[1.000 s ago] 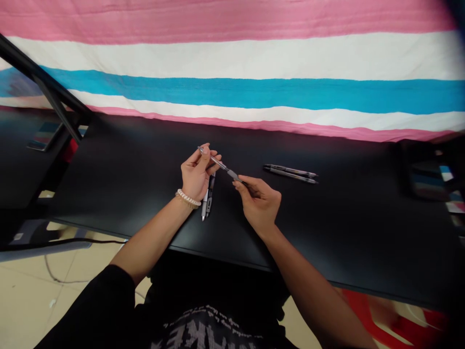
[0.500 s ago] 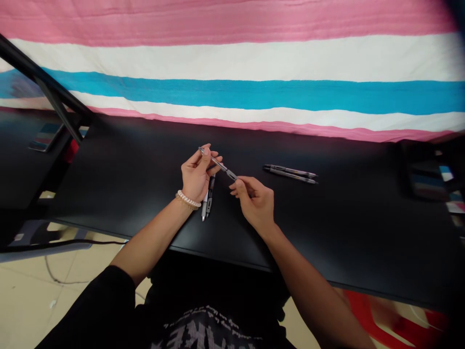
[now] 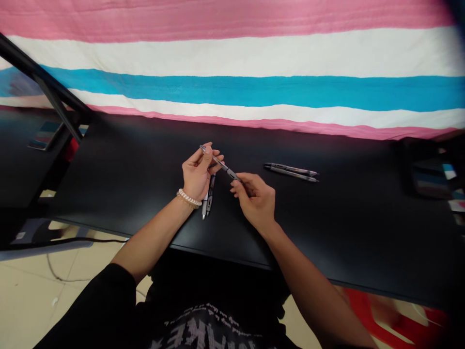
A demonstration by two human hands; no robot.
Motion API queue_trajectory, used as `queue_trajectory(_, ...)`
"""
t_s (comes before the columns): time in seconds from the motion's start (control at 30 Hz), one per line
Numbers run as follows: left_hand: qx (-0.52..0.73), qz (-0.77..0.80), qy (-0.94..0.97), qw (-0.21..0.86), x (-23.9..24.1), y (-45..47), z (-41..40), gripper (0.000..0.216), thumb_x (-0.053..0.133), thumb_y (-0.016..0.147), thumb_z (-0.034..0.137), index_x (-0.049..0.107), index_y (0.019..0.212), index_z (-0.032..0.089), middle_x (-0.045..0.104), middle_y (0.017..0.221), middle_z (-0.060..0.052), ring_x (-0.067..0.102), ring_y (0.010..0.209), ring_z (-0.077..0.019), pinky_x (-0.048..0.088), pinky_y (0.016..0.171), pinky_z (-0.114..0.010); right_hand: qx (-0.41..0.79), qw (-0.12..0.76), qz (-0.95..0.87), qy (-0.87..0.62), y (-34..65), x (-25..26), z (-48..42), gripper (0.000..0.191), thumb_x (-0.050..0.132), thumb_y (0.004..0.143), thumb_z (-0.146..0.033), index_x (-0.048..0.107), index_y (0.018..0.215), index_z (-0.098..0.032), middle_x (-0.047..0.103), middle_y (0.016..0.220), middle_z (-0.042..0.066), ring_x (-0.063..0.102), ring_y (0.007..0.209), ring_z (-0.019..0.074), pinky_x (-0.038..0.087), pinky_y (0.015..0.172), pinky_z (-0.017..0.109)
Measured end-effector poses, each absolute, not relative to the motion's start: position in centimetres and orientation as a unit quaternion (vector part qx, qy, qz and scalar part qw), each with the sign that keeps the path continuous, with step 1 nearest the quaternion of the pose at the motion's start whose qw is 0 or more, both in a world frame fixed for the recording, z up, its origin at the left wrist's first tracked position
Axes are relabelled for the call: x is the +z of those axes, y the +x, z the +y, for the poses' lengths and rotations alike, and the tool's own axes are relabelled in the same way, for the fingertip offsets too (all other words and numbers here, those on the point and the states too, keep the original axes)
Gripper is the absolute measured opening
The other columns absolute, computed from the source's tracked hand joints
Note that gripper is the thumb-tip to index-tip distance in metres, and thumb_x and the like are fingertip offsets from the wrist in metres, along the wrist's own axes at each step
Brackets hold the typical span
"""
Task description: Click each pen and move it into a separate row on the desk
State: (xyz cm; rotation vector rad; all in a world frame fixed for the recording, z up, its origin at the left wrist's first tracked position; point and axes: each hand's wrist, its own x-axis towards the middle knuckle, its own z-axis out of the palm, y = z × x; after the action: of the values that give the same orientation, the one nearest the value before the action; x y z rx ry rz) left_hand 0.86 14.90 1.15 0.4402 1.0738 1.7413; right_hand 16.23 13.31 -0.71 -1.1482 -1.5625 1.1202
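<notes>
A slim grey pen (image 3: 221, 166) is held in the air between both hands above the black table (image 3: 127, 174). My left hand (image 3: 198, 174), with a bead bracelet at the wrist, pinches its upper left end. My right hand (image 3: 256, 198) pinches its lower right end with the fingertips. Under my left hand two pens (image 3: 207, 201), one white and one black, lie side by side on the table. To the right, two more dark pens (image 3: 290, 172) lie together, apart from both hands.
A pink, white and blue striped cloth (image 3: 254, 72) hangs behind the table. A black slanted frame bar (image 3: 43, 80) and another dark surface stand at the left. Dark objects (image 3: 432, 174) sit at the right edge. A red item (image 3: 385, 315) lies on the floor.
My right hand has slid a little to the left along the pen and its fingers have shifted on the tip end. The left hand and the pens on the table stay put.
</notes>
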Motion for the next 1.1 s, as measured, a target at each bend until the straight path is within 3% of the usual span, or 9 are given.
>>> queue_trajectory(0.2, 0.721, 0.446, 0.186, 0.496, 1.3, 0.9, 14.8, 0.034, 0.082, 0.075, 0.040, 0.072, 0.100, 0.019, 0.071, 0.085, -0.002, 0.071, 0.077, -0.0129, 0.058, 0.074, -0.027, 0.435, 0.402, -0.665, -0.455, 16.2, -0.8, 13.3, 0.030, 0.056, 0.095, -0.048, 0.065, 0.104, -0.021, 0.071, 0.076, 0.001, 0.067, 0.058, 0.0125, 0.054, 0.055, 0.024)
queue_trajectory(0.33, 0.719, 0.432, 0.199, 0.506, 1.4, 0.7, 14.8, 0.028, 0.080, 0.077, 0.038, 0.072, 0.098, 0.020, 0.069, 0.084, -0.001, 0.069, 0.075, -0.0118, 0.058, 0.073, -0.027, 0.489, 0.347, -0.678, -0.425, 16.3, -0.4, 13.2, 0.034, 0.045, 0.101, -0.047, 0.064, 0.091, -0.020, 0.062, 0.055, -0.004, 0.056, 0.043, 0.0097, 0.044, 0.047, 0.022)
queue_trajectory(0.47, 0.706, 0.379, 0.196, 0.566, 1.9, 0.3, 14.8, 0.018, 0.076, 0.082, 0.033, 0.068, 0.093, 0.020, 0.065, 0.081, 0.002, 0.066, 0.072, -0.0092, 0.057, 0.076, -0.026, 0.512, 0.329, -0.677, -0.414, 16.2, -0.1, 13.1, 0.037, 0.044, 0.101, -0.048, 0.063, 0.087, -0.020, 0.058, 0.051, -0.005, 0.053, 0.043, 0.0101, 0.040, 0.048, 0.022)
queue_trajectory(0.53, 0.692, 0.340, 0.171, 0.613, 2.4, 0.1, 14.9, 0.016, 0.070, 0.088, 0.034, 0.063, 0.085, 0.019, 0.056, 0.069, 0.004, 0.058, 0.060, -0.0060, 0.054, 0.069, -0.023, 0.471, 0.306, -0.721, -0.405, 16.1, 0.1, 13.0, 0.038, 0.045, 0.101, -0.046, 0.063, 0.080, -0.020, 0.059, 0.055, -0.003, 0.053, 0.047, 0.0099, 0.039, 0.052, 0.023)
queue_trajectory(0.63, 0.663, 0.311, 0.117, 0.671, 3.2, -0.1, 14.7, 0.034, 0.051, 0.097, 0.043, 0.054, 0.073, 0.019, 0.034, 0.052, 0.008, 0.035, 0.040, -0.0045, 0.041, 0.048, -0.020, 0.410, 0.247, -0.785, -0.393, 15.8, 0.3, 12.8, 0.040, 0.047, 0.099, -0.041, 0.058, 0.067, -0.019, 0.057, 0.057, -0.003, 0.050, 0.050, 0.0093, 0.033, 0.054, 0.024)
queue_trajectory(0.77, 0.663, 0.315, 0.056, 0.677, 3.9, -0.2, 14.2, 0.033, 0.038, 0.098, 0.037, 0.049, 0.072, 0.020, 0.019, 0.046, 0.010, 0.018, 0.035, -0.0064, 0.021, 0.039, -0.021, 0.375, 0.203, -0.818, -0.386, 15.6, 0.4, 12.5, 0.037, 0.049, 0.098, -0.039, 0.058, 0.069, -0.019, 0.057, 0.059, -0.003, 0.049, 0.052, 0.0096, 0.030, 0.057, 0.024)
queue_trajectory(0.97, 0.675, 0.318, 0.064, 0.663, 4.0, -0.2, 14.2, 0.034, 0.033, 0.098, 0.035, 0.052, 0.073, 0.021, 0.021, 0.044, 0.009, 0.018, 0.034, -0.0072, 0.021, 0.040, -0.022, 0.397, 0.207, -0.807, -0.385, 15.7, 0.2, 12.5, 0.035, 0.050, 0.097, -0.038, 0.058, 0.068, -0.020, 0.058, 0.058, -0.003, 0.047, 0.052, 0.0095, 0.028, 0.056, 0.025)
queue_trajectory(1.03, 0.665, 0.322, 0.114, 0.664, 3.8, 0.0, 14.3, 0.034, 0.039, 0.098, 0.042, 0.057, 0.078, 0.021, 0.033, 0.046, 0.007, 0.031, 0.037, -0.0075, 0.032, 0.045, -0.022, 0.403, 0.222, -0.796, -0.392, 15.6, 0.2, 12.5, 0.034, 0.051, 0.096, -0.036, 0.057, 0.066, -0.019, 0.054, 0.057, -0.003, 0.044, 0.051, 0.0092, 0.028, 0.055, 0.025)
queue_trajectory(1.1, 0.628, 0.333, 0.209, 0.672, 3.5, 0.3, 14.3, 0.042, 0.042, 0.096, 0.056, 0.066, 0.089, 0.021, 0.055, 0.060, 0.000, 0.055, 0.054, -0.0116, 0.045, 0.059, -0.026, 0.416, 0.258, -0.774, -0.402, 15.6, 0.1, 12.6, 0.033, 0.055, 0.092, -0.035, 0.057, 0.064, -0.019, 0.051, 0.057, -0.003, 0.042, 0.051, 0.0091, 0.028, 0.054, 0.025)
